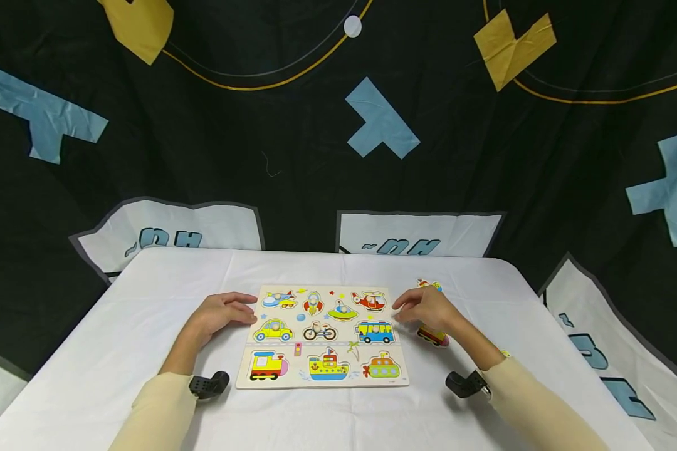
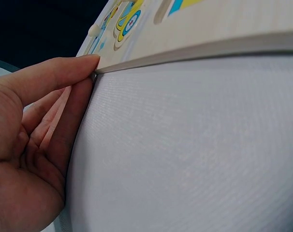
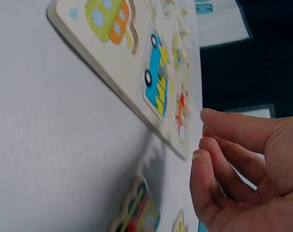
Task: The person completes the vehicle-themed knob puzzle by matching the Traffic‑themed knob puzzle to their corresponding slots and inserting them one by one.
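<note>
A wooden puzzle board point(image 1: 304, 344) with printed vehicles lies on the white table. Knobbed pieces such as the car point(image 1: 273, 330) and the bus point(image 1: 375, 332) sit in its upper rows. Along the bottom row, the train, ship and submarine recesses show printed pictures. My left hand point(image 1: 221, 313) pinches the board's left edge, thumb on top and fingers against the side. My right hand point(image 1: 427, 307), fingers loosely curled and holding nothing, hovers just off the board's right edge. A loose train piece point(image 3: 137, 210) lies on the cloth beneath it.
Another loose piece point(image 1: 430, 284) lies beyond the right hand, partly hidden by it. A yellowish piece point(image 1: 505, 353) peeks out past the right forearm. White cloth point(image 1: 118, 351) covers the table, and a dark curtain point(image 1: 248, 150) hangs behind.
</note>
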Demonstrator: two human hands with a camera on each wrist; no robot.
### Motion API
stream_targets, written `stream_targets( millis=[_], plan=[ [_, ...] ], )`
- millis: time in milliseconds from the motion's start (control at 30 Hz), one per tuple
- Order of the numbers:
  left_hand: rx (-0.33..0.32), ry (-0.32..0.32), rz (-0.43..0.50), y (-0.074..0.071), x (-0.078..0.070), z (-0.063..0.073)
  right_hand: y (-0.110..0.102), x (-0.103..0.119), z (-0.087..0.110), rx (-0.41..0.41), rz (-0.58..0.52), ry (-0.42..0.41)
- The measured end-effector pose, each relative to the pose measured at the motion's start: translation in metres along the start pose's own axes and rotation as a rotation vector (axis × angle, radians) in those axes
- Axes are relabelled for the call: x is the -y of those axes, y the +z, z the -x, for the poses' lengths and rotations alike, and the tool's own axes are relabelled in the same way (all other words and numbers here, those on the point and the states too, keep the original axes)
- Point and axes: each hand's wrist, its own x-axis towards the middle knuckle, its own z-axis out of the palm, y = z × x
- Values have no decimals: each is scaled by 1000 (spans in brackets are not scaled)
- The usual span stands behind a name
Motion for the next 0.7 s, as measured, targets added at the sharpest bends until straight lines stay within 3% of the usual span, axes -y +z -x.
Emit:
stream_targets(
  millis=[433, 700],
  plan=[
    [2, -9, 13, 1, 0, 0, -25, -23, 12, -79, -14, 86],
    [-4, -8, 9, 1, 0, 0, -35, -36, 21, -59, -29, 133]
  ],
)
